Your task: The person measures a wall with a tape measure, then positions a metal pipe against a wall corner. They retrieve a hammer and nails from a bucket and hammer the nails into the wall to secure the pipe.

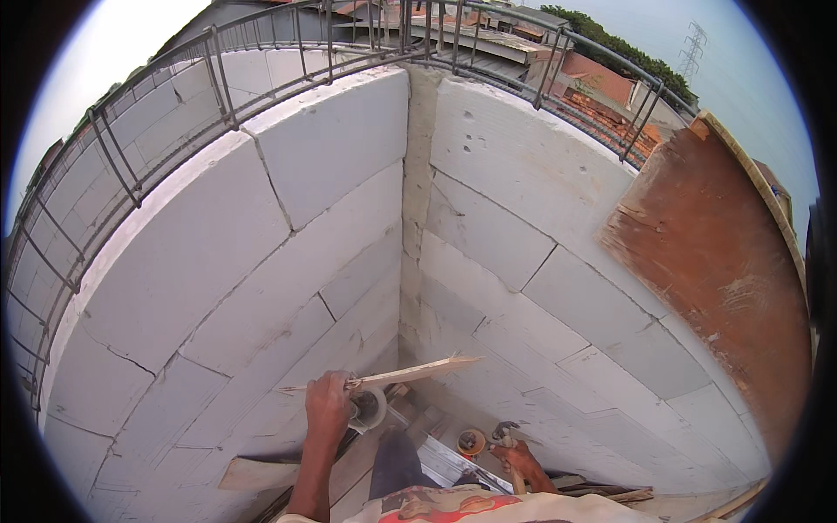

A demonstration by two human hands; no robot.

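Note:
My left hand (327, 403) is closed around a splintered strip of wood (418, 370), which sticks out to the right with a jagged end and a thin tip on the left. Lower right, my right hand (521, 460) grips a hammer (514, 475) by its wooden handle, its dark claw head (504, 430) pointing up and away. Just beyond my left hand and below the strip is a whitish bucket (370, 408), partly hidden by the hand. Next to the hammer head, farther down, sits a small orange-rimmed container (471, 443).
Two white block walls (288, 200) meet at a grey mortar column (418, 157) ahead. Steel rebar cages (218, 78) run along their tops. A brown wooden panel (706, 270) leans at the right. Planks (261, 473) lie low around my legs; rooftops (602, 78) stand beyond.

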